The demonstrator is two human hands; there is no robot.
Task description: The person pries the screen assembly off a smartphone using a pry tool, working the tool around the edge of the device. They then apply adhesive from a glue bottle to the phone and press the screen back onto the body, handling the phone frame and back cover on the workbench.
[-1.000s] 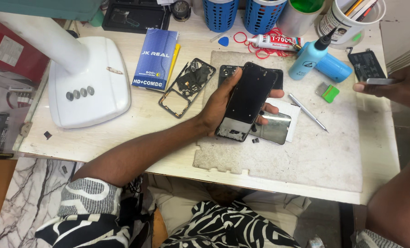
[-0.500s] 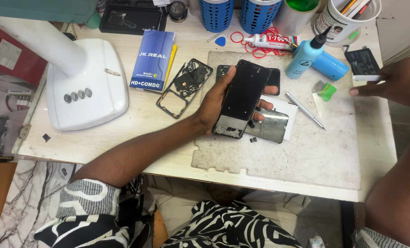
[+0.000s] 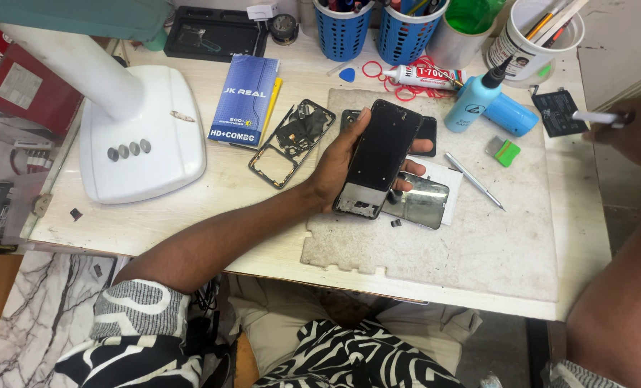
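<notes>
My left hand grips a dark phone body by its long edges, thumb on the side nearest me and fingertips curled over the far side, holding it tilted above the grey work mat. My right hand is at three o'clock from the phone, well apart from it, pinching a slim white tool at the table's edge. To do this step well, I judge the grip should stay on the frame edges, away from the exposed lower end where small parts show, with the body kept low over the mat.

Just under the phone, at five o'clock, lies a glossy back cover on a white sheet; two tiny dark bits lie on the mat beside it. At nine o'clock lies an empty phone frame, and beyond it a blue box. At one o'clock lies a blue squeeze bottle; at three o'clock, metal tweezers and a green pad. A glue tube lies at twelve o'clock. The tweezers and bottle lie between my two hands and could be knocked.
</notes>
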